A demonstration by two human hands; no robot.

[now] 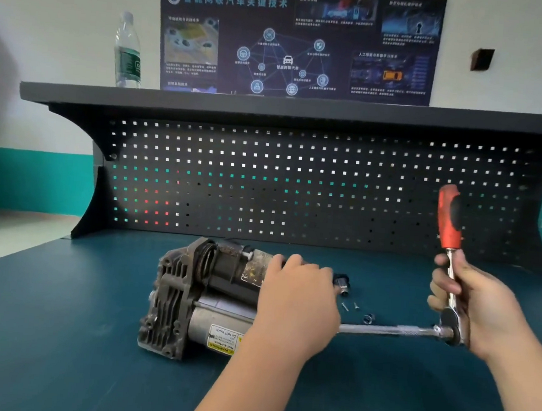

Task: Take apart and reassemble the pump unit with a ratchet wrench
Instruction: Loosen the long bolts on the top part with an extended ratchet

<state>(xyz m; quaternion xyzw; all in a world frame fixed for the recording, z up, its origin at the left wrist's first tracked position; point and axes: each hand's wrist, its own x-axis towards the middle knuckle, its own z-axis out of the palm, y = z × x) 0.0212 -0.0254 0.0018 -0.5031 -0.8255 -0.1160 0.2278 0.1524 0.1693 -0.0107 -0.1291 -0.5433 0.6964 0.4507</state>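
The workbench point(55, 334) has a smooth dark-teal top and a black steel pegboard point(297, 188) of small square holes rising behind it, capped by a flat dark shelf point(271, 108). Above the shelf a dark printed poster point(297, 43) hangs on the wall, and a clear plastic water bottle point(128, 52) stands on the shelf left of it.

The pump unit point(202, 297) lies on its side near the middle of the benchtop, in front of the pegboard: a ribbed, grimy cast-metal end plate on its left, two cylindrical bodies running right, the nearer one dull silver with a yellow warning label. The left hand point(297, 299) lies over the pump's right end, fingers curved around the upper dark cylinder and hiding that end.

To the right of the pump, the right hand point(480, 305) grips the chrome shank of the ratchet wrench point(451, 263), its red-and-black handle pointing up. A long knurled extension bar point(389, 330) runs from the ratchet head toward the pump and disappears behind the left hand.

Between pump and wrench, on the mat, lie a small black fitting point(343, 282), two tiny screws point(350, 306) and a small metal ring point(368, 318).
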